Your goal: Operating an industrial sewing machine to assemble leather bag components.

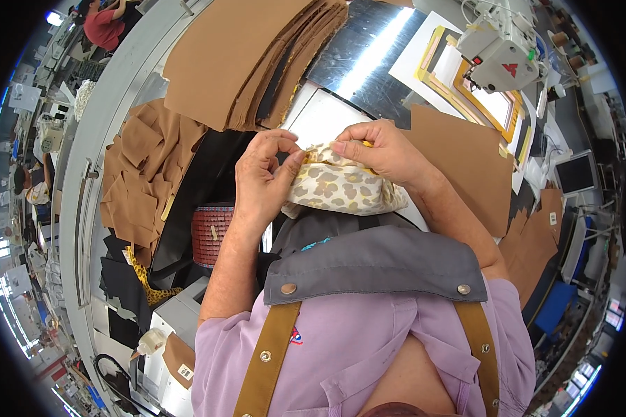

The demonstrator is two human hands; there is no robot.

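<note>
A cream fabric piece with grey-brown leopard spots (341, 189) lies bunched close to my apron, with some yellow showing along its upper edge. My left hand (266, 174) pinches the left end of that edge between thumb and fingers. Farther right, my right hand (382, 149) grips the same edge, thumb on top. Both hands are closed on the cloth, a short stretch of it between them. Parts of the fabric beneath my fingers are hidden. Just beyond it is a white work surface (318, 115).
A thick stack of brown sheets (233, 59) stands ahead, beside a shiny metal plate (358, 52). Loose brown pieces (146, 163) are heaped at left above a red woven basket (213, 235). At right are a brown panel (459, 163), yellow frames (490, 97) and a sewing machine (501, 52).
</note>
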